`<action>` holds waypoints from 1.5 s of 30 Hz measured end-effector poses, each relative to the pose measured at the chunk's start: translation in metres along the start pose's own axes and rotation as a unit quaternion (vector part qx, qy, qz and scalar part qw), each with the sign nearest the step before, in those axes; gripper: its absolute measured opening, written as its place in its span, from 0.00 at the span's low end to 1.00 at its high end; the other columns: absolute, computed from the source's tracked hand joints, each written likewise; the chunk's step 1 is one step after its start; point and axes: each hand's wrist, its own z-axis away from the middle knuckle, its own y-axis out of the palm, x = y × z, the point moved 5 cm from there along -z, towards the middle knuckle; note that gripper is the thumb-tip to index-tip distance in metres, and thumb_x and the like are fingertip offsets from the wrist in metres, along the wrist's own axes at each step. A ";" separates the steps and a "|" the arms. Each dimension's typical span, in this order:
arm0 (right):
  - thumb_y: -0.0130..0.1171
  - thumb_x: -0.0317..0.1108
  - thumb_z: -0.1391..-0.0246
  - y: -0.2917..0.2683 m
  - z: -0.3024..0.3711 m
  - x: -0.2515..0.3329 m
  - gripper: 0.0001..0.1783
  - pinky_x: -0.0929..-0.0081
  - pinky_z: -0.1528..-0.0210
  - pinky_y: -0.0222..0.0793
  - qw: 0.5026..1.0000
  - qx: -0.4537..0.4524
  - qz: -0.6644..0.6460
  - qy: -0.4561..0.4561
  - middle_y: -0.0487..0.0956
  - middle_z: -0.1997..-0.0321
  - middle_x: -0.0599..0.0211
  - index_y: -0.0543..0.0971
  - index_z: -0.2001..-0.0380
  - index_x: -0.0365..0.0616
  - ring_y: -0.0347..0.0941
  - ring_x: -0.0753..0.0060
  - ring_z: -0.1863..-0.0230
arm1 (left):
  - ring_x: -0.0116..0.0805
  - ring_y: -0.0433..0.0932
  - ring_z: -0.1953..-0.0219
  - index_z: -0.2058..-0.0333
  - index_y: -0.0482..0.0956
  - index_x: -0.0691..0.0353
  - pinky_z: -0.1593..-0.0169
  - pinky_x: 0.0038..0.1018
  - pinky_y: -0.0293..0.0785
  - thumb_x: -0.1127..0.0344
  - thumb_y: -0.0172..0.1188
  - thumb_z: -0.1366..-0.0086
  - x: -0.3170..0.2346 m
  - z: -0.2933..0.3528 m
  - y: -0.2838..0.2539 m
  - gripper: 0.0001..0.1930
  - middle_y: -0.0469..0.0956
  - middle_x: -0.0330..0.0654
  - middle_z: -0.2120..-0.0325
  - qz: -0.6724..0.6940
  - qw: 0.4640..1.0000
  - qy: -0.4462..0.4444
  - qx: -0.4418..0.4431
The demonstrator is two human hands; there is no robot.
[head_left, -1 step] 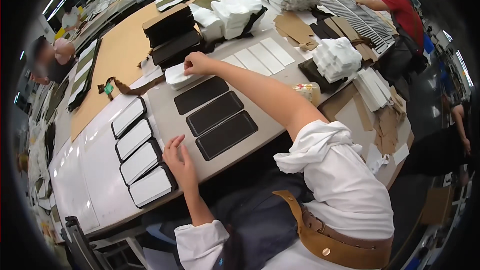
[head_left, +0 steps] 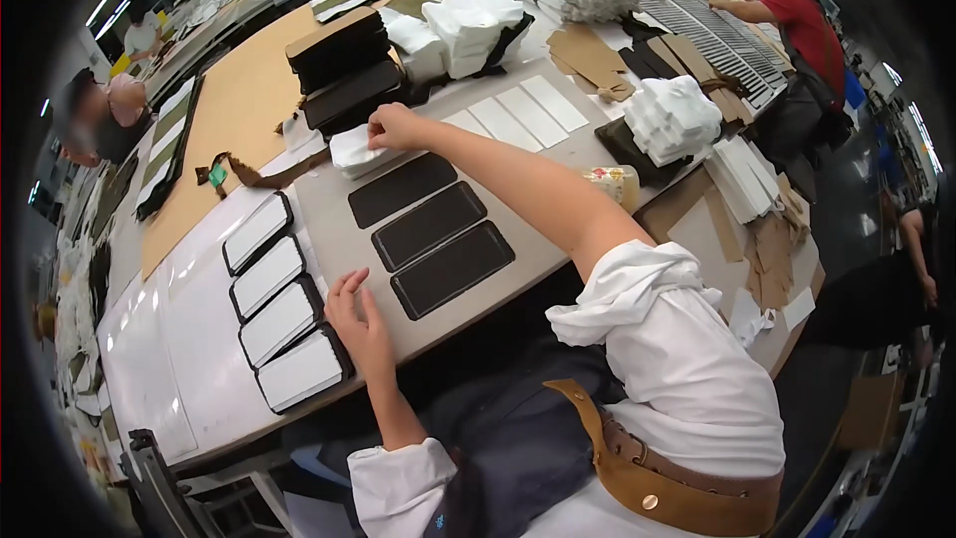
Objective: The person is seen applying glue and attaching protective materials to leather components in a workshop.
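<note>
My right hand [head_left: 396, 128] reaches across the table, its fingers pinched at the right end of a stack of white rectangular pieces [head_left: 351, 155]. Whether a single piece is lifted cannot be made out. Three black rounded rectangular panels [head_left: 428, 226] lie in a slanted row below that hand. My left hand [head_left: 360, 324] hovers by the table's near edge with its fingers apart, holding nothing. To its left is a column of several black panels with white strips on top [head_left: 269, 284], the nearest one beside my fingers.
Stacks of black panels [head_left: 344, 70] and white bundles [head_left: 473, 30] stand behind my right hand. Several white strips [head_left: 518, 118] lie to its right, near a jar with a patterned side [head_left: 612, 182] and another white pile [head_left: 672, 120]. Other people work around the table.
</note>
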 end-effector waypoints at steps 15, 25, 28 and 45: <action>0.70 0.44 0.40 -0.013 -0.006 -0.030 0.21 0.70 0.61 0.73 0.934 -0.036 -0.324 0.149 0.83 0.68 0.65 0.87 0.60 0.33 0.75 0.72 0.67 | 0.46 0.69 0.40 0.50 0.83 0.59 0.35 0.40 0.62 0.72 0.54 0.29 -0.003 0.001 -0.003 0.13 0.77 0.45 0.46 0.011 1.000 -0.009 -0.005; 0.71 0.43 0.44 -0.011 0.002 -0.027 0.20 0.65 0.54 0.75 0.964 -0.042 -0.238 0.113 0.86 0.63 0.55 0.87 0.60 0.34 0.80 0.66 0.62 | 0.41 0.71 0.41 0.48 0.83 0.61 0.38 0.34 0.66 0.72 0.54 0.28 -0.005 -0.001 0.003 0.14 0.78 0.45 0.45 -0.031 0.999 -0.007 0.014; 0.69 0.42 0.40 -0.004 0.001 -0.020 0.18 0.70 0.53 0.71 0.963 -0.012 -0.248 0.102 0.83 0.62 0.64 0.86 0.59 0.36 0.75 0.73 0.59 | 0.40 0.72 0.42 0.48 0.83 0.61 0.40 0.32 0.68 0.72 0.54 0.28 0.002 0.000 -0.001 0.14 0.78 0.45 0.45 -0.047 0.999 0.011 0.014; 0.57 0.47 0.29 -0.131 0.017 0.042 0.17 0.61 0.42 0.75 0.778 -0.052 -0.610 0.138 0.85 0.52 0.65 0.79 0.50 0.44 0.81 0.66 0.50 | 0.46 0.70 0.42 0.51 0.83 0.58 0.35 0.39 0.62 0.72 0.56 0.30 -0.010 0.000 -0.012 0.12 0.78 0.43 0.50 0.015 0.999 -0.027 -0.033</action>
